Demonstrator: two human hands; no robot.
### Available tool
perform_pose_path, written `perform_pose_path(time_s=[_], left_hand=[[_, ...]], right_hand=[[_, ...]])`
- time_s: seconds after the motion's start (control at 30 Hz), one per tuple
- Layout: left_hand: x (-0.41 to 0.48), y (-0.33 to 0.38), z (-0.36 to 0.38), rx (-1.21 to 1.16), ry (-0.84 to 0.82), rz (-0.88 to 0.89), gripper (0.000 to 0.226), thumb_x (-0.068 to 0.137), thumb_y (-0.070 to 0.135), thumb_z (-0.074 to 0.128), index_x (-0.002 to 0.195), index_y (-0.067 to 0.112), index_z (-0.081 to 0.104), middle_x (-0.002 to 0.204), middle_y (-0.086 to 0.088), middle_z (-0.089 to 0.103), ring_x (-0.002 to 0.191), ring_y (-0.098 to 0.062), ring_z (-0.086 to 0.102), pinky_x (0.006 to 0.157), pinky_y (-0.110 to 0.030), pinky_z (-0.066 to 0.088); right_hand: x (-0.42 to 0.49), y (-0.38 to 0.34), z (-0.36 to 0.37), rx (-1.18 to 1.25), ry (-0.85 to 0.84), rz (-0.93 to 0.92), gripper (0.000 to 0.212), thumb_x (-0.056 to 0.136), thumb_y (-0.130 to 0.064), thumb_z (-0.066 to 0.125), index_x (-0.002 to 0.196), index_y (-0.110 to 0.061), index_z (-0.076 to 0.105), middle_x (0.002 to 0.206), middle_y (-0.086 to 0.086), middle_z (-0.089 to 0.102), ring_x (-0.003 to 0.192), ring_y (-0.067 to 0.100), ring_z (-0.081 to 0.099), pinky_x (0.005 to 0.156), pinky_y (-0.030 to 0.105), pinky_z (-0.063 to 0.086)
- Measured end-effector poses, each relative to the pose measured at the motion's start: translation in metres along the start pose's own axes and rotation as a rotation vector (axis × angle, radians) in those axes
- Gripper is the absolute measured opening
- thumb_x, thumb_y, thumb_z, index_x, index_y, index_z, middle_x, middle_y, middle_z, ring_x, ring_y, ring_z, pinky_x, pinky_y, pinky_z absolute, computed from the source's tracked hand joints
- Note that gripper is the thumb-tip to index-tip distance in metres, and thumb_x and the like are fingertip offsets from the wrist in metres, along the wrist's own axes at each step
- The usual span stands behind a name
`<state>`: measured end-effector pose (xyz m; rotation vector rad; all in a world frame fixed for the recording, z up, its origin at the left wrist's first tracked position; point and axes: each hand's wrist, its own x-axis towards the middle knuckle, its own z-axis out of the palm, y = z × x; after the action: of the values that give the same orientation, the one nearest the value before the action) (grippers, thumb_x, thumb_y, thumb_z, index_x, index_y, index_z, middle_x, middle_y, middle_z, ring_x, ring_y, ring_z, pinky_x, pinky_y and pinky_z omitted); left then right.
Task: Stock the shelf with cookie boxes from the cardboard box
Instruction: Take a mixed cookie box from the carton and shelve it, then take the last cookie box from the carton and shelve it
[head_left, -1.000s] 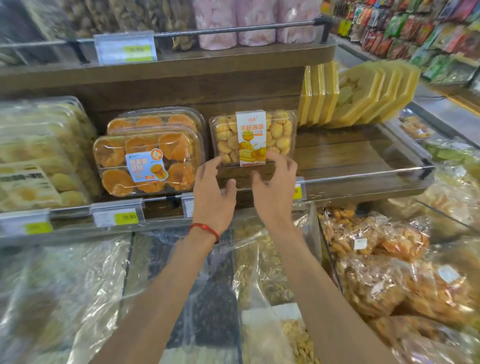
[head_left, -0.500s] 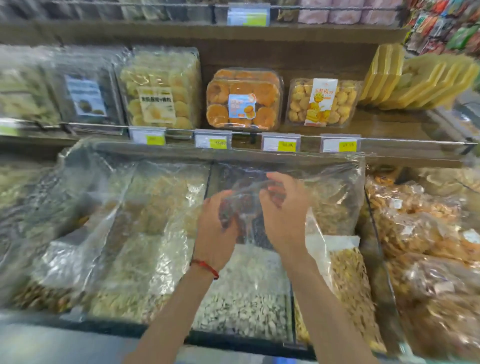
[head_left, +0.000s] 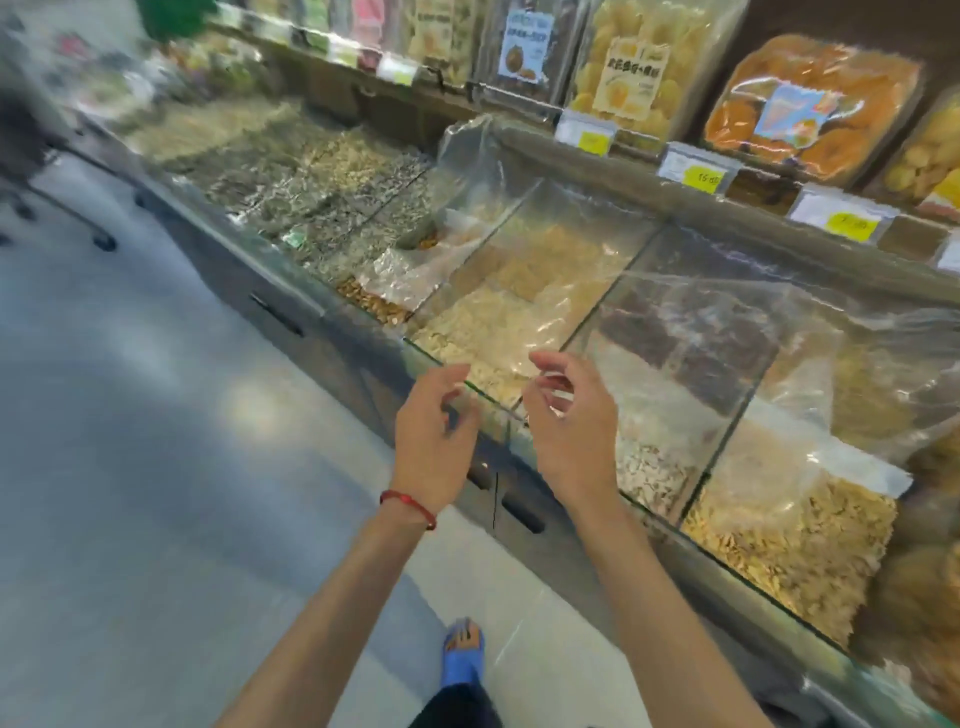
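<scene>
Both of my hands hang in the air in front of the glass bins, holding nothing. My left hand (head_left: 434, 434), with a red string at the wrist, has loosely curled fingers. My right hand (head_left: 574, 421) is beside it, fingers relaxed and slightly bent. Clear cookie boxes stand on the wooden shelf (head_left: 727, 202) at the upper right: an orange cookie box (head_left: 810, 104), a pale yellow cookie box (head_left: 634, 78) and the edge of the small cookie box (head_left: 930, 156) I handled before. No cardboard box is in view.
Glass bins (head_left: 519, 322) of seeds and nuts under plastic sheets run along the counter below the shelf. Yellow price tags (head_left: 701, 174) line the shelf rail. Grey floor (head_left: 156, 467) lies to the left; my foot in a blue sandal (head_left: 462, 654) is below.
My hands let go of the small cookie box on the shelf and drew back and down. My view has swung left, away from the shelf toward the aisle floor.
</scene>
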<state>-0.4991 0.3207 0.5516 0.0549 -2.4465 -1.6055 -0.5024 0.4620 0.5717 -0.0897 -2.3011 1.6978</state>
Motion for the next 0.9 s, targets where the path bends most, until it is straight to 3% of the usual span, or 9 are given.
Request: perform_pose_path(time_s=[0.07, 0.2, 0.3, 0.4, 0.5, 0.63, 0.8, 0.9], left_hand=[[-0.045, -0.013, -0.022, 0.027, 0.091, -0.062, 0.032, 0.091, 0.013, 0.061, 0.122, 0.018, 0.062, 0.121, 0.001, 0.062, 0.104, -0.011, 0.062, 0.084, -0.018, 0.051], [-0.147, -0.030, -0.059, 0.015, 0.274, -0.270, 0.031, 0.085, 0.024, 0.057, 0.115, 0.027, 0.060, 0.118, 0.005, 0.064, 0.106, -0.008, 0.062, 0.086, -0.031, 0.054], [-0.220, -0.039, -0.084, 0.049, 0.343, -0.356, 0.028, 0.093, 0.010, 0.060, 0.116, 0.027, 0.060, 0.121, 0.003, 0.063, 0.109, -0.012, 0.062, 0.088, -0.029, 0.052], [-0.285, -0.050, -0.112, 0.083, 0.437, -0.436, 0.028, 0.094, 0.009, 0.061, 0.117, 0.025, 0.061, 0.120, 0.003, 0.063, 0.106, -0.012, 0.063, 0.088, -0.029, 0.052], [-0.348, -0.064, -0.140, 0.084, 0.521, -0.517, 0.028, 0.094, 0.010, 0.060, 0.120, 0.020, 0.062, 0.121, 0.005, 0.063, 0.105, -0.009, 0.062, 0.087, -0.025, 0.051], [-0.425, -0.080, -0.171, 0.077, 0.577, -0.594, 0.028, 0.097, 0.014, 0.058, 0.123, 0.022, 0.061, 0.123, 0.010, 0.061, 0.103, 0.004, 0.056, 0.085, -0.011, 0.045], [-0.522, -0.107, -0.219, 0.069, 0.635, -0.703, 0.031, 0.094, 0.011, 0.059, 0.123, 0.018, 0.062, 0.119, 0.009, 0.064, 0.105, 0.001, 0.059, 0.093, -0.029, 0.052], [-0.569, -0.129, -0.248, 0.044, 0.686, -0.781, 0.026, 0.092, 0.007, 0.060, 0.115, 0.019, 0.066, 0.106, 0.014, 0.066, 0.098, 0.005, 0.060, 0.083, -0.011, 0.050]], right_hand=[[-0.035, 0.006, 0.012, 0.018, -0.101, 0.005, 0.027, 0.094, -0.007, 0.061, 0.113, -0.025, 0.067, 0.115, -0.006, 0.064, 0.098, 0.000, 0.060, 0.086, 0.021, 0.051], [-0.113, 0.011, 0.030, 0.042, -0.308, -0.006, 0.030, 0.088, -0.007, 0.064, 0.110, -0.028, 0.067, 0.107, -0.002, 0.067, 0.092, 0.009, 0.063, 0.086, 0.032, 0.055], [-0.173, 0.007, 0.042, 0.041, -0.461, 0.007, 0.032, 0.089, -0.006, 0.065, 0.107, -0.032, 0.065, 0.108, -0.004, 0.069, 0.095, 0.010, 0.066, 0.085, 0.024, 0.054], [-0.229, 0.001, 0.057, 0.034, -0.622, 0.004, 0.025, 0.093, -0.008, 0.064, 0.110, -0.026, 0.066, 0.110, -0.005, 0.068, 0.093, 0.003, 0.064, 0.079, 0.012, 0.049], [-0.286, -0.005, 0.071, 0.033, -0.746, -0.007, 0.023, 0.095, -0.007, 0.063, 0.114, -0.019, 0.068, 0.111, -0.006, 0.067, 0.095, 0.003, 0.063, 0.079, 0.013, 0.050], [-0.363, -0.008, 0.089, 0.009, -0.893, 0.036, 0.024, 0.096, -0.011, 0.063, 0.116, -0.023, 0.067, 0.115, -0.012, 0.067, 0.098, 0.002, 0.064, 0.082, 0.012, 0.051], [-0.458, -0.003, 0.111, -0.042, -0.983, 0.076, 0.025, 0.094, -0.008, 0.064, 0.114, -0.021, 0.069, 0.113, -0.008, 0.069, 0.095, 0.003, 0.065, 0.079, 0.011, 0.049], [-0.504, 0.007, 0.132, -0.083, -1.065, 0.105, 0.025, 0.095, -0.008, 0.063, 0.116, -0.020, 0.068, 0.113, -0.007, 0.068, 0.097, 0.001, 0.063, 0.076, 0.004, 0.046]])
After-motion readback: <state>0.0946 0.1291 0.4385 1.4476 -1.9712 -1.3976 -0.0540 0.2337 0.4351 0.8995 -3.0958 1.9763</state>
